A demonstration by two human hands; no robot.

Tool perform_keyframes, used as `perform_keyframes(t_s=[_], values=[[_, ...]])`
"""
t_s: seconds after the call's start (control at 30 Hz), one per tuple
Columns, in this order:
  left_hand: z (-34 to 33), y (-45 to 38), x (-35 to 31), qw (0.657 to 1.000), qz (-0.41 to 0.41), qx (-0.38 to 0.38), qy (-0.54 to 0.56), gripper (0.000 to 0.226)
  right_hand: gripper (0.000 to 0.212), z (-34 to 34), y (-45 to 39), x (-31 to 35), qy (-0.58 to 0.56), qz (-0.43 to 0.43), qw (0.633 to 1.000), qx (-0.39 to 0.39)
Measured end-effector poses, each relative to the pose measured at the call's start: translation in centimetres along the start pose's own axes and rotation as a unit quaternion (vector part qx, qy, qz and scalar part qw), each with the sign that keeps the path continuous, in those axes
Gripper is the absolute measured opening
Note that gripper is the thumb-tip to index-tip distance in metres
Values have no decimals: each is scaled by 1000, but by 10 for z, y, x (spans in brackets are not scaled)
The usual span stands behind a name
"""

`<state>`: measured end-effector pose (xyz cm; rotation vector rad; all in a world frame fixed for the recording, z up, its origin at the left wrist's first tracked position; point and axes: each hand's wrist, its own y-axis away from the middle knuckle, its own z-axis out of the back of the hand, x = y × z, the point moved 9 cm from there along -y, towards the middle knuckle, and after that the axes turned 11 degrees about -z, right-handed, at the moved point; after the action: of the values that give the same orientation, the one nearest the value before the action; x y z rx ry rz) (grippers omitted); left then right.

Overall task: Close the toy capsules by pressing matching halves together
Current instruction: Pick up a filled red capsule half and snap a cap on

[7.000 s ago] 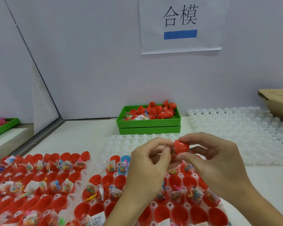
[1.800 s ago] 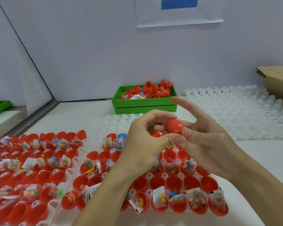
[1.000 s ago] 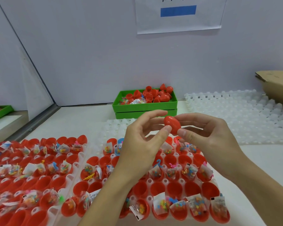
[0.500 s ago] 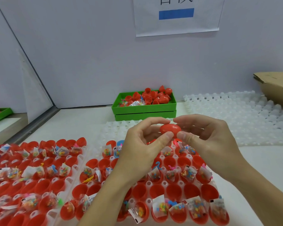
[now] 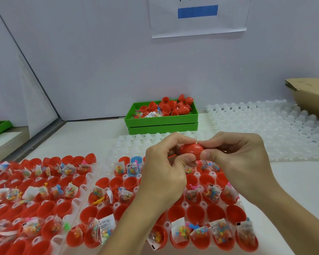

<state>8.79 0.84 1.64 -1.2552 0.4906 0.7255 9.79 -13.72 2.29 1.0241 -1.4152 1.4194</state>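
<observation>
Both the left hand (image 5: pixel 164 173) and right hand (image 5: pixel 241 162) pinch one joined red capsule (image 5: pixel 191 151) at centre, while dozens of open halves (image 5: pixel 116 183) wait from 6 to 9 o'clock

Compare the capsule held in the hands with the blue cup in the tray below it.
The red capsule is a shut egg shape; the blue cup is an open half with a toy packet in it. The capsule is pinched in the air between the left hand and right hand; the cup sits in a tray slot, untouched. Both look like smooth plastic.
</observation>
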Motion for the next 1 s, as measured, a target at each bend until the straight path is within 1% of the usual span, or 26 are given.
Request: perform_keyframes(t_s=[0.2, 0.3, 0.37, 0.43, 0.5, 0.57, 0.67, 0.8, 1.0], values=[[-3, 2, 4, 1000, 3, 5, -14, 26, 27, -2, 2, -3, 20, -5, 1000, -8], [-3, 1, 6, 1000, 16, 3, 21, 20, 26, -1, 0, -5, -8, -19, 1000, -4], [-3, 1, 9, 998, 32, 11, 48, 18, 20, -1, -3, -9, -24, -36, 999, 3], [-4, 1, 11, 997, 42, 27, 64, 19, 14, -2, -4, -13, -34, -54, 998, 15], [-4, 0, 11, 996, 45, 43, 65, 24, 20, -3, -4, -14, -37, -63, 997, 26], [-3, 0, 11, 996, 50, 51, 57, 28, 20, -3, -5, -15, -35, -69, 996, 34], [0, -1, 14, 996, 58, 50, 44, 29, 15, -4, -5, -16, -26, -70, 996, 43], [0, -1, 14, 996, 59, 49, 45, 32, 24, -4, -5, -18, -27, -76, 996, 49], [4, -3, 13, 998, 51, 30, 9, 26, 20, -5, -5, -19, -29, -77, 996, 47]])
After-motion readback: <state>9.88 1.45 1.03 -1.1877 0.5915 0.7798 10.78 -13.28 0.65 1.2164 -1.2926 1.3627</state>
